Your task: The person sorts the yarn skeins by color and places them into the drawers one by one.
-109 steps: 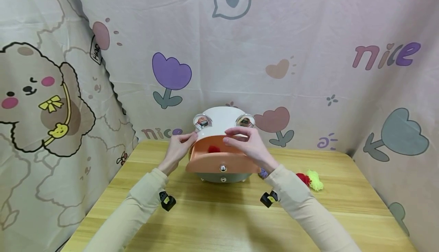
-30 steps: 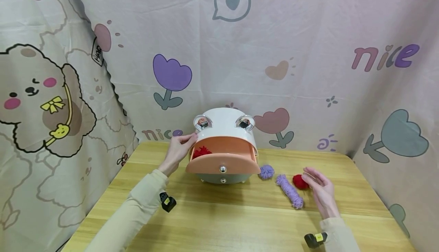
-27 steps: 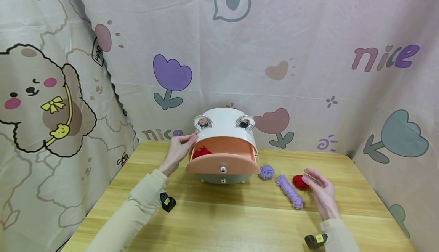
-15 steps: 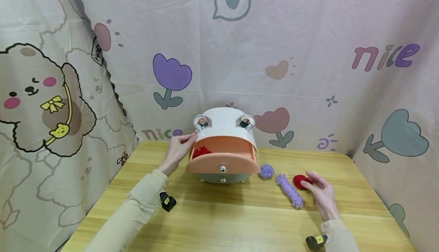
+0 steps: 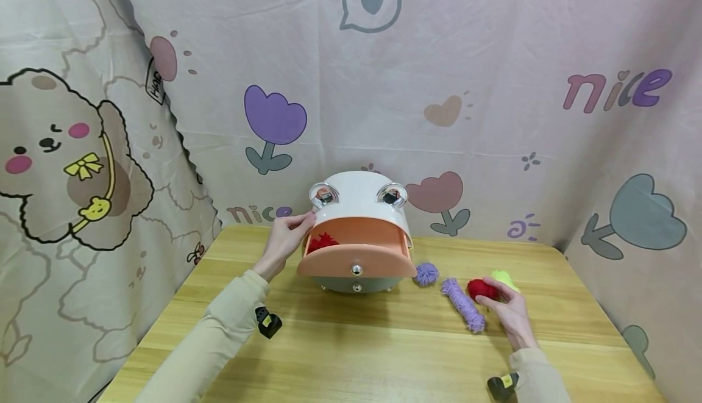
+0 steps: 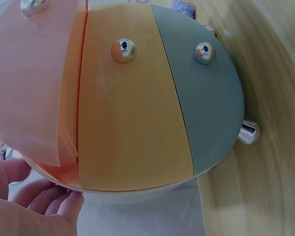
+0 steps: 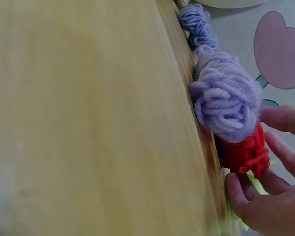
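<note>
A white, rounded drawer box with chrome bulging eyes stands at the back of the table. Its top peach drawer is pulled out, and red yarn lies at its left side. My left hand holds the box's left edge; the left wrist view shows thumb and curled fingers at the rim. To the right, my right hand is at a red yarn skein, its fingers spread around it without a clear grip. Purple yarn partly covers the red skein in the right wrist view.
A yellow yarn skein lies behind my right hand. Left of the red one are a long purple skein and a small purple one. Below the peach drawer are closed yellow and grey-green drawers. A printed curtain backs the table.
My right hand has left the open drawer for the yarn at the right, and recently shifted slightly left and lower around the red skein. The left hand stays at the box.
</note>
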{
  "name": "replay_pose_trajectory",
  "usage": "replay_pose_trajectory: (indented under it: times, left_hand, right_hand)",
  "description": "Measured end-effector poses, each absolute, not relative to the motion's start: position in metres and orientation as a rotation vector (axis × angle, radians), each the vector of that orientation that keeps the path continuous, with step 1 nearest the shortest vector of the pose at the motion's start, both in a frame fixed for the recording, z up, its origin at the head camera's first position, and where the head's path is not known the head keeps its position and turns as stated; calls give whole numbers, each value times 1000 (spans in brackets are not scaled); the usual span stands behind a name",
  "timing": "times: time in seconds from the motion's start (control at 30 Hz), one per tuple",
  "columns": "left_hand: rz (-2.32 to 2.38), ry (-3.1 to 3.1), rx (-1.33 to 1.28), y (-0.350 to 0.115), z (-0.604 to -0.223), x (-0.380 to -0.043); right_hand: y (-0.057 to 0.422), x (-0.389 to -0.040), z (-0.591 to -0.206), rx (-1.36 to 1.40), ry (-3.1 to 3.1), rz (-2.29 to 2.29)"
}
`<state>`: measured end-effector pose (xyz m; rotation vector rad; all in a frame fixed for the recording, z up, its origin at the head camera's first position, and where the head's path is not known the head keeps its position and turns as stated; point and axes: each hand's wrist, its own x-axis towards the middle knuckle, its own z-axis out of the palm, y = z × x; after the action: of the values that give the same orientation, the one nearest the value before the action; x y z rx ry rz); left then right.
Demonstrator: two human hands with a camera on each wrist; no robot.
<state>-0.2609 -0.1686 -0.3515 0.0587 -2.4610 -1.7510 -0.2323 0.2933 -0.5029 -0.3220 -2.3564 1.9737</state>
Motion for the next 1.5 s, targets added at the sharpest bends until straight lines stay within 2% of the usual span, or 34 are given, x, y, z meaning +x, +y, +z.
replay_pose_trajectory:
  times: [0.8,1.5]
  left_hand:
    - [-1771,-2441,45,-168,-351,-261]
    - [-1762,-2452,46,-168,-351,-261]
  right_hand:
    - [293,-249,-503,-302,-2549,1742]
    - [290,-248,-502,-342,-2526,1783]
